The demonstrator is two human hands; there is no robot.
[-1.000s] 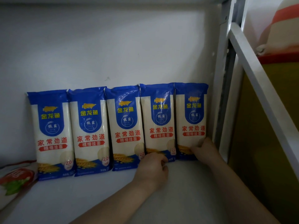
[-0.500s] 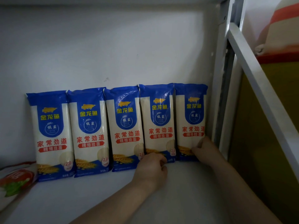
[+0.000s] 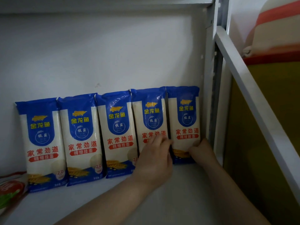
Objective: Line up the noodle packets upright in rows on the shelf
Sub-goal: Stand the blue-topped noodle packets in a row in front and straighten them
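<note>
**Five noodle packets upright at the shelf's back wall, both hands on the two nearest the post**

Five blue-and-white noodle packets stand upright, edge to edge, in one row on the shelf, leaning against the white back wall. The landmark here is the grey corner post at the right end of the shelf.

The first packet stands just beside the post, its right edge close to it. The right hand is at this packet's lower right corner, between packet and post; its fingers are curled and their tips lie against the packet's front, the thumb side by the edge. Whether it truly pinches the packet or only presses on it cannot be told.

The second packet from the post touches the first. The left hand lies over its lower half with the fingers fairly straight and relaxed, spread flat on the front; the fingertips reach to the seam between the second and first packets. It presses rather than grips.

The third packet, fourth packet and fifth packet carry the row farther from the post, each touching its neighbour, with no hand on them.

Farthest from the post, at the left edge of the view, a red-and-green bag lies flat on the shelf just beside the fifth packet.
</note>
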